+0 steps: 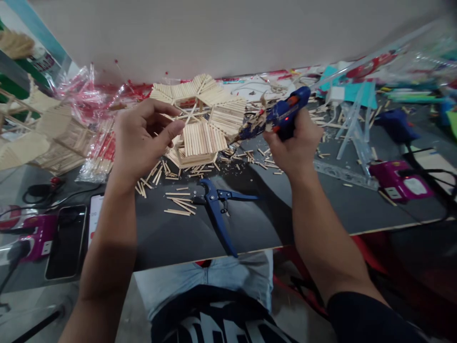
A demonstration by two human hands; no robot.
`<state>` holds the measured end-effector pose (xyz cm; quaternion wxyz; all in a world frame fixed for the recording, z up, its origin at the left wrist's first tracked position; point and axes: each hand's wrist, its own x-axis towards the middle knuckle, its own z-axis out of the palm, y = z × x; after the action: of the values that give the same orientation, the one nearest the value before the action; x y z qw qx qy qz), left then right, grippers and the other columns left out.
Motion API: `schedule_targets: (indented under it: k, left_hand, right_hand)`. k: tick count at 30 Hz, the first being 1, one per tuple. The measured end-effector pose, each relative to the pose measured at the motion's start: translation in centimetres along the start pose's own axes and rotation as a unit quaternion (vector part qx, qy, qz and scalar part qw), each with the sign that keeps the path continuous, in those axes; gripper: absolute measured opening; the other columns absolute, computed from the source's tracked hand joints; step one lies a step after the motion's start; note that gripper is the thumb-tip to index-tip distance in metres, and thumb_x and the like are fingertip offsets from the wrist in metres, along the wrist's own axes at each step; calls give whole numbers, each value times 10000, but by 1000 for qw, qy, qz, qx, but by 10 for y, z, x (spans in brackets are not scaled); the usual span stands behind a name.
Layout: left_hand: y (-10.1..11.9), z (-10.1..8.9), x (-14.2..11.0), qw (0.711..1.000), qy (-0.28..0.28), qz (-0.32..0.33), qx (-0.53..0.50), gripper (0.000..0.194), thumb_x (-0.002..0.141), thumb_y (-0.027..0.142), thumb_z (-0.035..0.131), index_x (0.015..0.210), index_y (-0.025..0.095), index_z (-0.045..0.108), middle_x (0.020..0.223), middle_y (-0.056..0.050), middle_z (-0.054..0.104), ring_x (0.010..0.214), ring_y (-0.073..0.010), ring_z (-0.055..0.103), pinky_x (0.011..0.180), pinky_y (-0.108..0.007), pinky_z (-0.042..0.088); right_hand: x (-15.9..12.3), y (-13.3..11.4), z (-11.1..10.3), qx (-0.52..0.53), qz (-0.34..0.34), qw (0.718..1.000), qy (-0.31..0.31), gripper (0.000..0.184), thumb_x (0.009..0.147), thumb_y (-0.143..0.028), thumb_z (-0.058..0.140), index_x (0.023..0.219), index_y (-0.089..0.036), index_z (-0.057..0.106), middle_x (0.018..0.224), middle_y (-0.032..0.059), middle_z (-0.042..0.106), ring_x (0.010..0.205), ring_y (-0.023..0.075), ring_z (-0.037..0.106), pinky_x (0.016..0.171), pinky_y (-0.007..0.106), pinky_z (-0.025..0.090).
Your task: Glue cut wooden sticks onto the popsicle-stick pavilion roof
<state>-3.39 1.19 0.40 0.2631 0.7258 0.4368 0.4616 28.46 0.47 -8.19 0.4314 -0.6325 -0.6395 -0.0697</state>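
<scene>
On the table [157, 243] at left — an adapter [40, 233], then a black phone [66, 243] beside a lit phone [94, 216]. At right, a 2nd adapter [400, 181], just beside the end of a clear strip [344, 174]. Farther back, a turquoise sheet [370, 97] — and behind, a grey wall [228, 40].

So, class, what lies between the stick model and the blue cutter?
In the head view, a few short loose sticks lie on the dark table between the stick model and the cutter.
</scene>
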Motion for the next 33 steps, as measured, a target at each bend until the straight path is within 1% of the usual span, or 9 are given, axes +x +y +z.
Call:
schedule_targets:
  k: [3, 8, 11, 15, 18, 21, 26, 30, 33]
  left_hand:
    - [-5, -1, 2, 1000, 1, 13, -11, 208, 838, 353, 825, 968, 237, 711, 734, 22, 715, 547, -105, 618, 463, -265, 460]
    - [-6, -2, 2, 999, 8, 25, -20, 205, 816, 347, 845, 936, 239, 718, 700, 26, 709, 504, -101, 593, 428, -279, 436]
    - [-3, -3, 1, 1000, 4, 8, -7, 234, 824, 385, 838, 952, 236, 712, 706, 25, 713, 521, -107, 593, 449, -282, 437]
    - [-3, -4, 1, 1000, -3, -3, 4, 295, 826, 482, 831, 953, 247, 706, 680, 36, 694, 523, -102, 591, 460, -291, 433]
    - [-3, -4, 2, 1000, -1, 0, -3, 323, 792, 528, 849, 918, 266, 707, 652, 46, 669, 507, -101, 586, 443, -306, 418]
    - [-1, -4, 2, 1000, 2, 0, -2, 294, 809, 506, 841, 912, 266, 705, 651, 43, 670, 507, -102, 589, 452, -312, 421]
    - [-1, -5, 1, 1000, -13, -25, 8, 300, 844, 478, 813, 965, 241, 678, 684, 41, 685, 612, -128, 641, 516, -298, 460]
    - [-5, -5, 0, 1000, -14, -19, -3, 353, 841, 505, 821, 980, 217, 672, 668, 62, 665, 579, -89, 593, 511, -268, 449]
    - [-7, -5, 0, 999, -21, -26, 0, 356, 845, 512, 817, 1006, 225, 678, 669, 56, 668, 619, -105, 617, 527, -280, 462]
  right_hand:
    - [1, 0, -1, 21, -30, 999, 29, 246, 719, -403, 595, 891, -239, 532, 678, -17, 489, 611, 155, 391, 642, 328, 370]
    - [1, 4, -2, 16, -48, 998, 44, 272, 723, -451, 597, 868, -244, 497, 686, -13, 487, 621, 163, 428, 656, 330, 373]
    - [1, 2, -4, -5, -35, 999, 37, 289, 734, -496, 580, 828, -260, 442, 676, -9, 482, 625, 173, 447, 662, 341, 391]
    - [1, -7, -10, -39, 1, 999, -4, 246, 742, -457, 566, 829, -273, 429, 727, 42, 553, 695, 213, 526, 707, 372, 444]
    - [2, -12, -14, -45, 13, 999, -9, 255, 731, -466, 555, 822, -281, 404, 726, 44, 553, 692, 223, 523, 713, 384, 452]
    - [2, -11, -14, -41, 11, 999, -5, 263, 722, -466, 558, 814, -283, 393, 704, 34, 528, 679, 229, 523, 730, 403, 463]
    - [1, -9, -14, -50, 16, 999, -15, 269, 745, -469, 559, 838, -277, 395, 751, 68, 568, 743, 258, 581, 763, 419, 479]
    - [2, -12, -15, -55, 15, 998, -11, 265, 754, -484, 530, 852, -274, 401, 793, 94, 602, 762, 262, 592, 744, 411, 471]
    - [3, -12, -15, -54, 16, 998, -4, 260, 747, -479, 528, 856, -269, 420, 813, 107, 612, 785, 269, 596, 753, 414, 466]
